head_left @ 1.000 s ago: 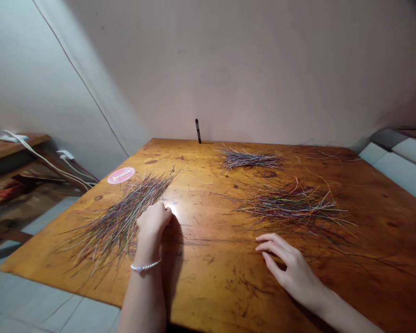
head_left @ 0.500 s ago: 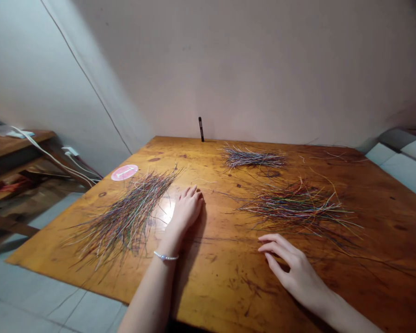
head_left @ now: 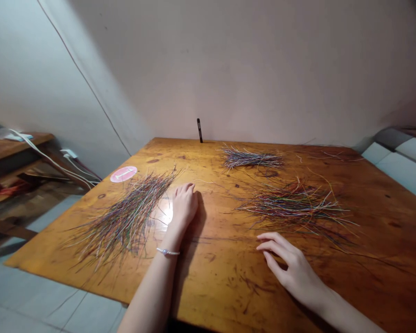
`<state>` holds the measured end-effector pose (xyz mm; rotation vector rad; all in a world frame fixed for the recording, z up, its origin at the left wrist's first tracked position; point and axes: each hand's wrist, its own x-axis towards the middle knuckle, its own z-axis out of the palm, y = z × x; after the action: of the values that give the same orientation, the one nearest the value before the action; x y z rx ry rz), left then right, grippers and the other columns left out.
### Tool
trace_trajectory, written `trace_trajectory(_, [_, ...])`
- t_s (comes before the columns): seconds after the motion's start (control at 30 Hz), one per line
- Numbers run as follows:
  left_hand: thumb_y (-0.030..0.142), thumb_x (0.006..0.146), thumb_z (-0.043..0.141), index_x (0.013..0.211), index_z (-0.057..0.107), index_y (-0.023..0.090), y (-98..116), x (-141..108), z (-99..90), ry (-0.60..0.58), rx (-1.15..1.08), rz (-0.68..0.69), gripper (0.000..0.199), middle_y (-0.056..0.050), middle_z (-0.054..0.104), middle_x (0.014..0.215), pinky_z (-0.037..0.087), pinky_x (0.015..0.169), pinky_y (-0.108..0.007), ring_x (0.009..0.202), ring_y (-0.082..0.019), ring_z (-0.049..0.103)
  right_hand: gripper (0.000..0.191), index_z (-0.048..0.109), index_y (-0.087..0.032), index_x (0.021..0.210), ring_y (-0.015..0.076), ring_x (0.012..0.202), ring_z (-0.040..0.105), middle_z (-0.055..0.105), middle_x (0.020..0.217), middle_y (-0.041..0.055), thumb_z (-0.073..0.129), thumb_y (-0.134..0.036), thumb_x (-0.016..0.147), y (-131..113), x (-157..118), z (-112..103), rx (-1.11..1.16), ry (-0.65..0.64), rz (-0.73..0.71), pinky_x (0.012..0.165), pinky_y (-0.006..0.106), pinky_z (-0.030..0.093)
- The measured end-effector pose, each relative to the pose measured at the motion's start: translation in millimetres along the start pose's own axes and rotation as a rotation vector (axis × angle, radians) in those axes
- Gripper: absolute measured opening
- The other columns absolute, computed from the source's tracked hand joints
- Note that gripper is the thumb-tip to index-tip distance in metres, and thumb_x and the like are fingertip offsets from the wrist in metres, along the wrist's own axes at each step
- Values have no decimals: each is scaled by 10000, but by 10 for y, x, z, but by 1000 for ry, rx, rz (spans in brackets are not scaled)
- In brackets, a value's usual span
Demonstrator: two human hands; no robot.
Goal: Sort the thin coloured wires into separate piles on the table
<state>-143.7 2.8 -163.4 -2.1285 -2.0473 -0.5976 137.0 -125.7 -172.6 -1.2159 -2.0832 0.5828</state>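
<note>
My left hand (head_left: pixel 184 203), with a beaded bracelet (head_left: pixel 168 252) at the wrist, is over the table beside the right edge of a loose heap of thin coloured wires (head_left: pixel 125 217). Its fingers are loosely bent and point away from me; no wire shows in them, and the fingertips are partly hidden. A single pale wire (head_left: pixel 204 181) lies just past them. My right hand (head_left: pixel 291 263) hovers low over the wood, open, thumb and fingers apart, holding nothing. Beyond it spreads a second heap of multicoloured wires (head_left: pixel 294 203). A smaller, tidier wire bundle (head_left: pixel 253 158) lies near the back.
A black marker (head_left: pixel 199 130) stands upright at the back edge of the wooden table (head_left: pixel 222 286), against the wall. A round pink sticker (head_left: pixel 124 174) is at the left. Stray wires (head_left: pixel 327 156) lie at the back right. A side table with white cables (head_left: pixel 38 150) stands left.
My left hand has shifted slightly left, and its fingers have drawn closer together. My right hand stays nearly still. The wire heaps look the same, and the view has tilted a little.
</note>
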Motion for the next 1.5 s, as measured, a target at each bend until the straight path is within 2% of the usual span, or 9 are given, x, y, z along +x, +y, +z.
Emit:
trace_trajectory(0.13, [176, 868, 437, 1027, 690, 142, -18, 4, -134, 51, -41, -89, 301, -100, 676, 1102, 376, 960, -360, 1046, -250, 582, 198, 619, -221, 915, 189, 1046, 613, 607, 1121, 86, 436, -152, 880, -2, 3, 1, 0, 21, -4, 905, 317, 501])
trace_trajectory(0.3, [177, 844, 471, 953, 727, 190, -83, -2, -165, 16, -115, -183, 278, -73, 733, 978, 482, 783, -305, 888, -226, 664, 217, 642, -220, 922, 210, 1063, 610, 610, 1143, 90, 443, -152, 870, 36, 1, 6, -30, 77, 0, 917, 348, 506])
trace_trajectory(0.53, [164, 819, 520, 963, 702, 177, -134, -11, -132, 29, -246, -214, 232, -87, 736, 944, 506, 767, -300, 868, -216, 682, 322, 598, -204, 1158, 244, 1223, 498, 539, 1311, 106, 449, -167, 875, 160, 10, 17, -154, 91, 29, 1025, 471, 432])
trace_trajectory(0.73, [86, 814, 463, 1017, 650, 179, -126, 11, -66, 10, -411, -143, 291, -52, 729, 917, 537, 713, -243, 817, -155, 694, 384, 560, -207, 1233, 256, 1294, 430, 468, 1400, 96, 451, -174, 866, 281, 5, 61, -200, 113, 33, 1064, 496, 387])
trace_trajectory(0.97, [-16, 720, 441, 845, 700, 169, -126, 29, -23, -103, -457, -14, 342, -30, 741, 840, 548, 741, -261, 773, -145, 685, 517, 390, -206, 1386, 258, 1365, 323, 389, 1463, 96, 419, -160, 872, 340, -1, 94, -310, 63, 72, 1075, 508, 360])
trace_trajectory(1.1, [-6, 708, 479, 793, 717, 167, -151, 21, -9, -123, -394, 11, 306, -50, 741, 812, 531, 742, -281, 771, -172, 676, 451, 479, -173, 1313, 264, 1353, 345, 427, 1437, 108, 388, -138, 873, 343, -3, 94, -345, 24, 56, 1066, 524, 357])
trace_trajectory(1.2, [34, 729, 512, 781, 726, 150, -149, 15, -12, -122, -352, 32, 249, -80, 735, 803, 521, 737, -295, 766, -195, 670, 421, 557, -191, 1226, 258, 1328, 389, 469, 1407, 98, 368, -105, 859, 346, -3, 83, -347, 26, 34, 1062, 541, 349])
trace_trajectory(1.33, [67, 758, 507, 781, 729, 150, -129, 10, -18, -127, -335, 75, 238, -83, 728, 820, 515, 766, -302, 779, -200, 663, 457, 567, -178, 1214, 258, 1340, 370, 454, 1419, 98, 352, -63, 827, 369, -12, 78, -370, -2, 21, 1066, 544, 340])
trace_trajectory(1.5, [-22, 719, 437, 862, 732, 144, -41, -9, -29, -124, -361, 129, 368, -102, 704, 1026, 463, 917, -343, 973, -216, 630, 513, 541, -149, 1251, 256, 1371, 311, 395, 1459, 106, 336, -26, 797, 414, -31, 90, -387, -35, 19, 1070, 510, 347])
